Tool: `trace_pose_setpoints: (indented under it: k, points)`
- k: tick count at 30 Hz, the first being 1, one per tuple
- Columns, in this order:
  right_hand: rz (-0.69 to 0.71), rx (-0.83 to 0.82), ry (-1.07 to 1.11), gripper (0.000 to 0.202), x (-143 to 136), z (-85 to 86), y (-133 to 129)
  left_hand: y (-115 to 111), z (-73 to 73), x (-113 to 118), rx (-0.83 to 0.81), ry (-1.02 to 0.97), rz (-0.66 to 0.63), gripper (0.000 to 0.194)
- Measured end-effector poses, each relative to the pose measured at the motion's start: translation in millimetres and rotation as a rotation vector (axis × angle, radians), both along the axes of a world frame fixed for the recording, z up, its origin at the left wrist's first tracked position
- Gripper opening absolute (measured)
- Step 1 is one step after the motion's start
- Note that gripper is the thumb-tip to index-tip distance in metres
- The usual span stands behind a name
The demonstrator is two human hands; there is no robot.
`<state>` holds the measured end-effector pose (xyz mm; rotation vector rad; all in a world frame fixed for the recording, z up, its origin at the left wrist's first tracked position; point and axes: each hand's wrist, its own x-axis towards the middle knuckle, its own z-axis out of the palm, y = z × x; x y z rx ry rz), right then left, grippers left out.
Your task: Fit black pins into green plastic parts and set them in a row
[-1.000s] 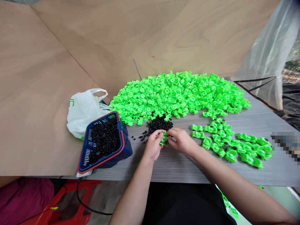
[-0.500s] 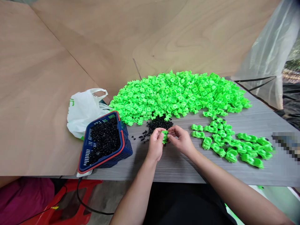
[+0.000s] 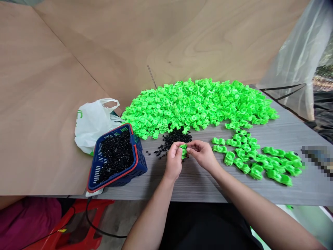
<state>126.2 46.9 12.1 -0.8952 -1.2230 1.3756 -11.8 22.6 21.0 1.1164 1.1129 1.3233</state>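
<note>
Above the table's front half, my left hand (image 3: 174, 158) grips a small bright green plastic toy car body (image 3: 183, 151) between thumb and fingers. My right hand (image 3: 202, 154) is closed in a pinch at the right side of the same piece. Whether a black part sits between those fingertips is too small to make out. Just beyond the hands lies a loose heap of black wheel-and-axle pieces (image 3: 177, 137). Several green car bodies (image 3: 244, 152), some with black wheels showing, are spread on the table to the right.
A large pile of green car bodies (image 3: 203, 104) covers the back of the grey table (image 3: 197, 189). On the left, a blue basket (image 3: 140, 163) with red rim holds black axles, beside a white plastic bag (image 3: 91, 123). Past the left edge are a red stool (image 3: 96, 222) and a person's magenta clothing (image 3: 31, 222).
The toy car body has turned slightly in my fingers, and my right hand has shifted a little against it. Everything on the table looks the same.
</note>
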Motion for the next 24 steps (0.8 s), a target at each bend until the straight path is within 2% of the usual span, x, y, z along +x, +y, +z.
trace_pose_setpoints:
  k: [8, 14, 18, 21, 24]
  points:
    - [0.105, -0.09, 0.125, 0.034, 5, -1.0, 0, -1, 0.3, 6, -0.143, -0.337, -0.085, 0.038]
    - [0.273, -0.21, 0.209, 0.033, 11, 1.7, -4, -4, 1.9, 8, -0.203, -0.407, -0.136, 0.041]
    - [0.338, -0.242, 0.22, 0.037, 13, 3.2, -4, -5, 2.1, 9, -0.221, -0.408, -0.188, 0.042]
    - [0.286, -0.18, 0.13, 0.039, 22, 2.1, 2, -2, -1.3, 5, -0.216, -0.296, -0.173, 0.042]
    - [0.083, -0.005, -0.197, 0.035, 39, -0.1, 13, 10, -5.7, -12, -0.136, -0.088, -0.023, 0.042]
